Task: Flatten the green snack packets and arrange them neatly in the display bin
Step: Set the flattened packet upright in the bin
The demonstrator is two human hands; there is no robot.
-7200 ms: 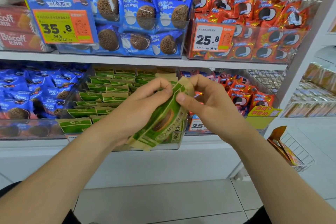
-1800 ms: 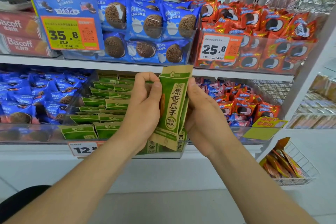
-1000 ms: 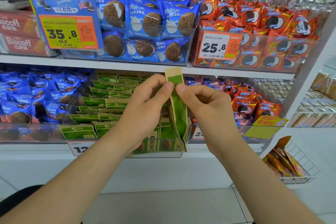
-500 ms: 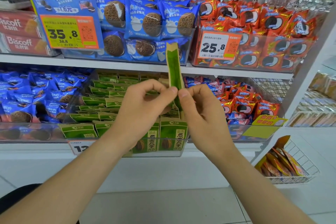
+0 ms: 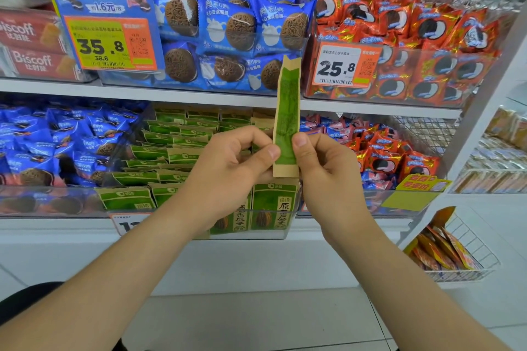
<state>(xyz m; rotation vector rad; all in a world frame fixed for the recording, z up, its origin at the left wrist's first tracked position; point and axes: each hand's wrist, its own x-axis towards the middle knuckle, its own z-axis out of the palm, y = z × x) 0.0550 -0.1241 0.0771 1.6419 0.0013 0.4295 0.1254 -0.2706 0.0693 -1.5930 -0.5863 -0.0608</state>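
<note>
**Head view – hand pose.** Both forearms reach forward from the lower corners of the frame and meet at centre. The left hand (image 5: 228,168) pinches the lower left edge of one green packet (image 5: 286,111) between thumb and forefinger, with the other fingers curled under. The right hand (image 5: 322,171) presses its thumb on the opposite edge, with its fingers curled behind the packet. The packet stands upright and shows only as a narrow strip. It is raised in front of the right part of the display bin (image 5: 256,236), clear of it, and its top end overlaps the upper shelf (image 5: 199,95) in the picture.

**Count.**
- Held packets: one.
- Stocked green packets (image 5: 176,151) in the clear bin: many overlapping rows lie flat or tilted – too many to count. Two upright packets (image 5: 273,208) stand against the front wall with their faces outward.
- Large price tags: two, the 35.8 tag (image 5: 105,45) and the 25.8 tag (image 5: 345,65). A third tag (image 5: 128,225) below the bin is half hidden by the left forearm.
- Red Biscoff boxes (image 5: 31,45): two, stacked at upper left.

**Surface and room.** A white shop shelving unit has two levels. The upper level holds blue cookie packets (image 5: 236,25) beside red cookie packets (image 5: 413,45). On the lower level, blue packets (image 5: 57,145) sit to the left of the bin and mixed red and blue ones (image 5: 385,157) to the right. A wire basket (image 5: 484,271) of orange packets hangs at lower right. The floor (image 5: 256,322) is pale tile.
</note>
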